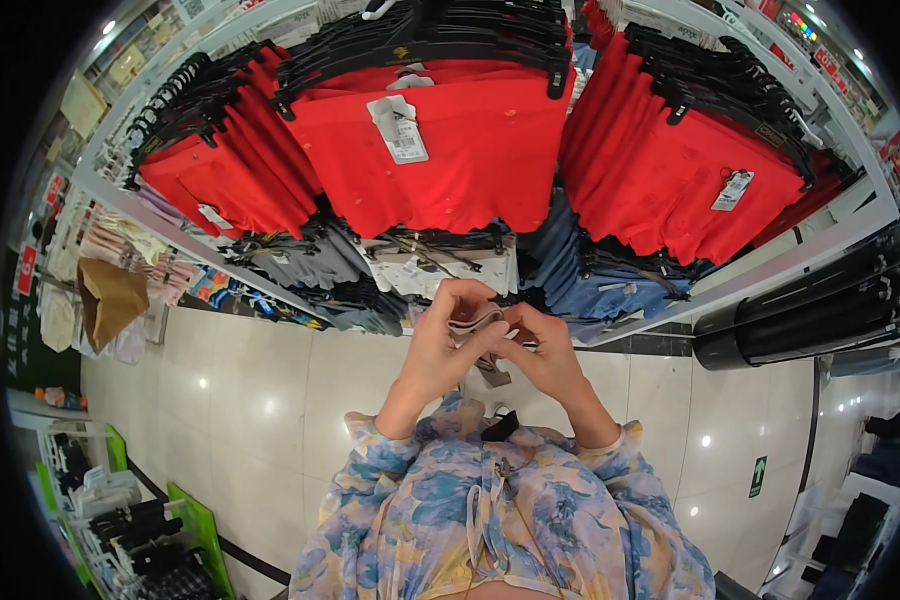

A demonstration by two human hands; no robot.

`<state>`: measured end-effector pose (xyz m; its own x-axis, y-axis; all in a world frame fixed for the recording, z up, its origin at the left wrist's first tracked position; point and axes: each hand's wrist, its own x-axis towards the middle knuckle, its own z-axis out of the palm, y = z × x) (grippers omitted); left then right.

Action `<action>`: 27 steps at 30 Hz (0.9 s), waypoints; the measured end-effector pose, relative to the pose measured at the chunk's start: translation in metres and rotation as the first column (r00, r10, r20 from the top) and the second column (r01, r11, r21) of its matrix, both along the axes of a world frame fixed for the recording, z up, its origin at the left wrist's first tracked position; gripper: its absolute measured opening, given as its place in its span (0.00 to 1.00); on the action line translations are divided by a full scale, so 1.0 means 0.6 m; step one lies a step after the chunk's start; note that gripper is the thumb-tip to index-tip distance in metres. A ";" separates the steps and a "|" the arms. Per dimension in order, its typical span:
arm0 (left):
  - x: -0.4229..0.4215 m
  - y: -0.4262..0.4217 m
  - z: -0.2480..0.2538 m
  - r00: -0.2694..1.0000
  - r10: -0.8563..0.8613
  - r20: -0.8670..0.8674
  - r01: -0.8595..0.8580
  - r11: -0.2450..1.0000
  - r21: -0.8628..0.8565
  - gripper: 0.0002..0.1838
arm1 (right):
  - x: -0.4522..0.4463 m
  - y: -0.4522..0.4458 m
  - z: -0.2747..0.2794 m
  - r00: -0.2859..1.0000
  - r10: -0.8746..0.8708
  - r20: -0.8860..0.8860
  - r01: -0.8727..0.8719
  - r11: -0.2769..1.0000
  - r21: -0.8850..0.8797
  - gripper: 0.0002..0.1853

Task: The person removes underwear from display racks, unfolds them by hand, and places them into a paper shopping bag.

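Observation:
Both my hands are raised in front of my chest, close together. A small folded piece of mauve-brown cloth (478, 319) is pinched between them; what kind of item it is I cannot make out. My left hand (438, 335) curls round its left side, thumb pointing inward. On the other side, the thumb and fingers of my right hand (548, 362) grip its edge. Below the fingers hangs a taupe strip (492, 374), perhaps part of the same cloth. Beyond my hands, red garments (450, 150) with a white price tag (402, 130) hang from black hangers (420, 50).
More red garments hang at the left (225, 180) and right (670, 170) of the white rack frame (830, 245). Lower down are blue garments (610, 290) and grey ones (305, 262). Large black cylinders (810, 310) lie at the right. A green-edged display (135, 520) stands lower left.

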<state>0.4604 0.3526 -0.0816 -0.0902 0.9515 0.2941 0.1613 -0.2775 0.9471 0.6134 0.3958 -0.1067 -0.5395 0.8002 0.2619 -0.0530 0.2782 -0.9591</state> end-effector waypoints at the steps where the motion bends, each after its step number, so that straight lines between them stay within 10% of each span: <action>1: -0.002 0.000 0.003 0.998 -0.023 0.062 0.026 0.998 -0.051 0.19 | 0.003 0.002 -0.001 0.998 0.045 -0.032 -0.047 0.997 -0.057 0.09; 15: -0.008 -0.004 0.007 0.994 -0.038 -0.107 0.027 0.994 -0.108 0.16 | 0.001 -0.005 -0.002 0.998 0.045 -0.045 -0.049 0.995 -0.091 0.08; 27: -0.016 -0.011 -0.011 0.993 -0.033 0.115 0.045 0.993 -0.107 0.14 | 0.001 -0.007 -0.019 0.976 0.117 -0.185 -0.165 0.949 -0.269 0.06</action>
